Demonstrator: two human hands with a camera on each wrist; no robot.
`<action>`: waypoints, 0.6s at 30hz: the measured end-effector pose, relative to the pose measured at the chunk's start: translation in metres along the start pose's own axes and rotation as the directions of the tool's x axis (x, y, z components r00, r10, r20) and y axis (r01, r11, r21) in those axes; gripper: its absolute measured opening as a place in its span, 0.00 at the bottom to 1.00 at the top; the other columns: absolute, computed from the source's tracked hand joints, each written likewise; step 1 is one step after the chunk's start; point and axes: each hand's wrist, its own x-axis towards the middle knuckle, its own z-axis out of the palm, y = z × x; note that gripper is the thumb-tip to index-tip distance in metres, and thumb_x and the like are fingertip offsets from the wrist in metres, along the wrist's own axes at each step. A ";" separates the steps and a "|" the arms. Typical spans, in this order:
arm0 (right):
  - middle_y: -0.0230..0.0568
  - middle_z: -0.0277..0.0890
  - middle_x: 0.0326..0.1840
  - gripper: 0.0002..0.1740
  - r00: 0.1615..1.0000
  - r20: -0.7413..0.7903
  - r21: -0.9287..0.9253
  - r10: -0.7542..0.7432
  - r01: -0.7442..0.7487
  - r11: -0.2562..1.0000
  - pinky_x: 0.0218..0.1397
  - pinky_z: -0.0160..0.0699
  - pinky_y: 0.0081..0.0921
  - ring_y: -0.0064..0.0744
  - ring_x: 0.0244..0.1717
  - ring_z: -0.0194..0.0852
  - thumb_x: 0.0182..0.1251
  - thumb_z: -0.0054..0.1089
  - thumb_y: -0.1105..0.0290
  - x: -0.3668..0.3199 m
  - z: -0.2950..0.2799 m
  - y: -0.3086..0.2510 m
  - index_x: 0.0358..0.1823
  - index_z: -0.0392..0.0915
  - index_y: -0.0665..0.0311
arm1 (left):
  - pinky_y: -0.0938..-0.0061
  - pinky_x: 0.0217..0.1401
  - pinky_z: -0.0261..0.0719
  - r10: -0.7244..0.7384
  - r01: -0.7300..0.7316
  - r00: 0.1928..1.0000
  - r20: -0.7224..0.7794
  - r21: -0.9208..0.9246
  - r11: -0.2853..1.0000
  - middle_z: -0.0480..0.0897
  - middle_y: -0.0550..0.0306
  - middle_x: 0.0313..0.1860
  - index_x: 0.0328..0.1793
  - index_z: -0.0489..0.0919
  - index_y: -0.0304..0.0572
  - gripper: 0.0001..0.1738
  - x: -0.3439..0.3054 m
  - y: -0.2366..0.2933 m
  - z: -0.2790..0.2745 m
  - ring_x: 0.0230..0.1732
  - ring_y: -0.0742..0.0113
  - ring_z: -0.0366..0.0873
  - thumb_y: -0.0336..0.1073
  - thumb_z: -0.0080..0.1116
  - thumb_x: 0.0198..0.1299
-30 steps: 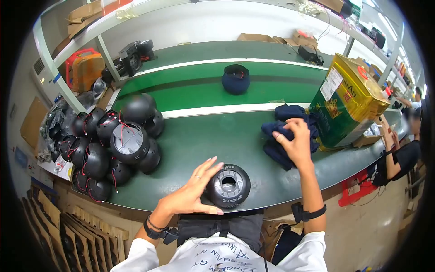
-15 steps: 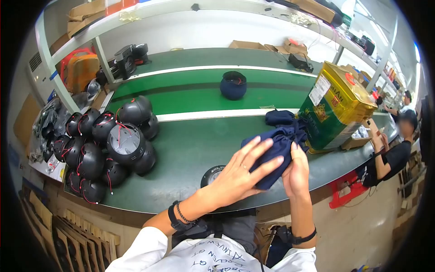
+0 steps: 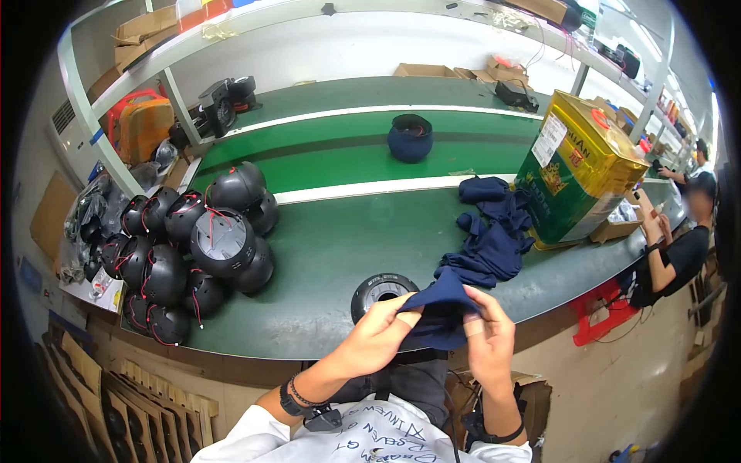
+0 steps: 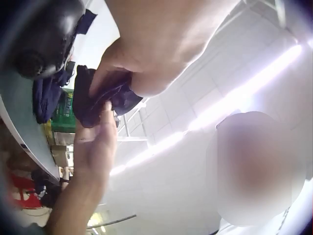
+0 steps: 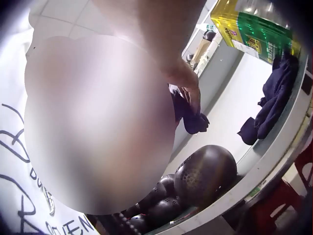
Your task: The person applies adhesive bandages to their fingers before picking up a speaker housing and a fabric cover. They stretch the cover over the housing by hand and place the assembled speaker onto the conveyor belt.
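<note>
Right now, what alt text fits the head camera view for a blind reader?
A person's left hand and right hand pinch a navy cloth over the near edge of a green workbench, beside a black round housing. A heap of black domed shells with red wires lies left; more navy cloths and a green-gold tin lie right.
</note>
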 end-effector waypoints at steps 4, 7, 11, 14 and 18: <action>0.47 0.81 0.62 0.22 0.999 0.025 0.251 0.047 -0.052 0.967 0.66 0.79 0.30 0.30 0.60 0.80 0.79 0.52 0.75 -0.006 -0.012 0.021 0.71 0.71 0.73 | 0.60 0.76 0.75 -0.099 0.119 0.993 0.068 -0.631 0.766 0.79 0.48 0.69 0.76 0.70 0.30 0.24 -0.009 -0.012 -0.006 0.70 0.60 0.78 0.38 0.44 0.81; 0.48 0.83 0.59 0.19 0.977 0.024 0.657 0.214 -0.177 0.732 0.63 0.83 0.36 0.38 0.58 0.84 0.81 0.52 0.70 -0.007 0.008 -0.004 0.67 0.72 0.71 | 0.53 0.78 0.72 -0.058 0.194 0.981 0.185 -0.922 0.334 0.75 0.42 0.75 0.79 0.66 0.30 0.30 -0.009 -0.038 -0.004 0.73 0.50 0.76 0.45 0.39 0.82; 0.48 0.82 0.62 0.22 0.958 0.255 0.908 0.130 -0.284 0.309 0.61 0.85 0.45 0.47 0.57 0.85 0.84 0.45 0.61 -0.023 0.011 0.015 0.67 0.71 0.69 | 0.56 0.76 0.74 -0.031 0.160 0.987 0.157 -0.977 0.142 0.77 0.42 0.73 0.79 0.67 0.31 0.33 -0.020 -0.057 0.003 0.70 0.52 0.79 0.52 0.38 0.82; 0.43 0.82 0.61 0.30 0.851 0.515 0.857 0.105 -0.512 -0.057 0.58 0.85 0.44 0.46 0.54 0.84 0.84 0.38 0.50 -0.041 0.019 0.009 0.71 0.71 0.66 | 0.59 0.73 0.77 0.122 0.263 0.956 0.268 -0.963 0.052 0.81 0.42 0.69 0.77 0.69 0.31 0.35 -0.018 -0.066 -0.002 0.66 0.53 0.82 0.56 0.39 0.82; 0.48 0.83 0.57 0.36 0.814 0.547 0.715 0.193 -0.575 0.397 0.55 0.83 0.29 0.38 0.47 0.84 0.79 0.55 0.45 -0.050 0.011 0.009 0.67 0.74 0.75 | 0.66 0.69 0.79 0.126 -0.004 0.986 0.106 -0.747 0.665 0.85 0.49 0.59 0.75 0.68 0.32 0.42 -0.029 -0.062 -0.029 0.61 0.61 0.83 0.66 0.45 0.77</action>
